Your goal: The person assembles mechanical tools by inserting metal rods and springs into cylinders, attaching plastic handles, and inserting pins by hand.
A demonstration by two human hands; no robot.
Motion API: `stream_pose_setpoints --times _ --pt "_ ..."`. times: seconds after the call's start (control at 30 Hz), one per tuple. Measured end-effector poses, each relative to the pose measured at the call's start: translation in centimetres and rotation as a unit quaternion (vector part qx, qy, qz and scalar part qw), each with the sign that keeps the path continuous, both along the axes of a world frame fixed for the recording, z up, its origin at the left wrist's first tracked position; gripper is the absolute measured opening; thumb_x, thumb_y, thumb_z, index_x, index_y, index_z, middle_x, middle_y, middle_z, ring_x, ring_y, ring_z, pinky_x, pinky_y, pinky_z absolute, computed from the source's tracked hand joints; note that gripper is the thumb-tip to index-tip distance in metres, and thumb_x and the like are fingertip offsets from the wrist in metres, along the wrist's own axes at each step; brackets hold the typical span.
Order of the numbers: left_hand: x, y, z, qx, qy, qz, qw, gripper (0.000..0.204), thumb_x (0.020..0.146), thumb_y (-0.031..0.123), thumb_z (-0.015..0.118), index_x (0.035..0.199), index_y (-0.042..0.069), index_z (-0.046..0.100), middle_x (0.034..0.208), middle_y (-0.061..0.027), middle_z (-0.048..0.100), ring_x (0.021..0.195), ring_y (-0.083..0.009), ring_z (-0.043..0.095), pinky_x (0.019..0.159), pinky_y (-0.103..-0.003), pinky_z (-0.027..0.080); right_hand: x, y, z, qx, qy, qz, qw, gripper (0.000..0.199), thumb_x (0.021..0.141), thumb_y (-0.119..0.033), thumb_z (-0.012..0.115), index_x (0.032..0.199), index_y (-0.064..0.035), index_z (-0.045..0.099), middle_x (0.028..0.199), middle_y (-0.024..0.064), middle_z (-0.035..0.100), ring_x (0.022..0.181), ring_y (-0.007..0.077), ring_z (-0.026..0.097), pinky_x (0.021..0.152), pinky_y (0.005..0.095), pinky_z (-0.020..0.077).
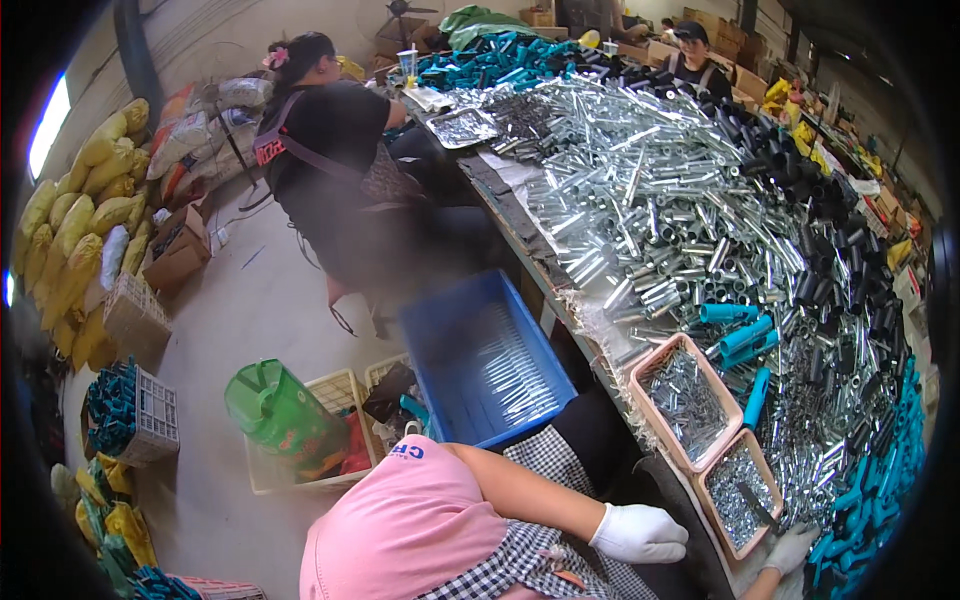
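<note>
My left hand (pixel 640 533), in a white glove, is held over my lap by the table edge. Its fingers are curled together, and whatever they may hold is hidden. My right hand (pixel 794 549), also gloved, reaches onto the table at the lower right. Its fingers stretch toward loose small metal parts (pixel 800 508) beside teal plastic sleeves (pixel 858 540). Just left of it stands a pink tray (pixel 713 532) of small shiny hardware with a dark flat strip lying across it. Behind that, another pink tray (pixel 645 375) contains screws or pins.
Metal tubes (pixel 660 200) and black sleeves (pixel 850 270) are heaped along the table. A blue bin (pixel 420 360) with metal rods stands left of the table, near a green bucket (pixel 270 400). A co-worker (pixel 330 150) sits at the far left; another person (pixel 692 65) is across the table.
</note>
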State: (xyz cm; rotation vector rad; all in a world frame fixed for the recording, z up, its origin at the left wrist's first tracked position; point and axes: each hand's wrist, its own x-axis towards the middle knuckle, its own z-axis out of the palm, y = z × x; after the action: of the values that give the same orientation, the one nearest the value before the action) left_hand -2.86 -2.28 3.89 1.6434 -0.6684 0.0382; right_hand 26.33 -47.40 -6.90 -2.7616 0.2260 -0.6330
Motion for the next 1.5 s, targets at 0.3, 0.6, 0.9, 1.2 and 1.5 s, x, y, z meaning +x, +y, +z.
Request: stream_pose_setpoints --times 0.3,0.6,0.9,1.2,1.5 --pt "0.7 1.7 -0.2 0.008 0.035 -0.042 0.998 0.026 0.101 0.022 0.047 0.090 0.000 0.055 0.073 -0.0212 0.057 0.071 -0.0402 0.060 0.063 -0.045 0.046 -3.8 7.5 4.2 -0.003 0.017 -0.013 1.000 0.040 0.093 -0.023 0.048 0.125 0.0025 0.047 0.114 0.0337 0.062 0.105 0.0494 0.059 0.088 0.0553 0.0459" --pt "0.7 0.2 -0.3 0.020 0.051 -0.103 0.993 0.026 0.101 0.021 0.047 0.089 0.000 0.054 0.073 -0.0185 0.059 0.070 -0.0367 0.061 0.065 -0.043 0.048 -4.0 6.4 3.7 -0.019 -0.029 -0.007 0.999 0.035 0.092 -0.023 0.048 0.118 -0.0005 0.048 0.102 0.0322 0.065 0.093 0.0499 0.062 0.082 0.0566 0.0463" --pt "0.9 -0.9 -0.1 0.076 0.079 -0.075 0.991 0.022 0.097 0.022 0.055 0.091 0.001 0.056 0.073 -0.0181 0.062 0.070 -0.0356 0.063 0.065 -0.042 0.049 -4.4 6.9 3.9 -0.040 -0.067 -0.001 0.997 0.031 0.089 -0.022 0.052 0.111 0.0004 0.052 0.100 0.0297 0.065 0.092 0.0472 0.063 0.080 0.0541 0.0483" --pt "0.7 -1.9 -0.5 0.080 0.089 -0.082 0.989 0.026 0.095 0.027 0.057 0.098 0.001 0.060 0.074 -0.0233 0.063 0.072 -0.0410 0.064 0.066 -0.047 0.050 -4.5 7.5 4.3 -0.034 -0.026 -0.024 0.999 0.031 0.090 -0.023 0.053 0.112 -0.0015 0.053 0.098 0.0287 0.066 0.090 0.0461 0.064 0.079 0.0540 0.0495" --pt "0.7 -2.0 0.3 0.109 0.087 -0.091 0.986 0.022 0.096 0.023 0.056 0.098 0.001 0.058 0.075 -0.0191 0.063 0.073 -0.0368 0.065 0.068 -0.044 0.050 -4.5 7.6 4.6 -0.035 -0.027 -0.020 0.999 0.031 0.090 -0.024 0.054 0.112 -0.0020 0.052 0.097 0.0279 0.067 0.087 0.0460 0.065 0.077 0.0544 0.0496"
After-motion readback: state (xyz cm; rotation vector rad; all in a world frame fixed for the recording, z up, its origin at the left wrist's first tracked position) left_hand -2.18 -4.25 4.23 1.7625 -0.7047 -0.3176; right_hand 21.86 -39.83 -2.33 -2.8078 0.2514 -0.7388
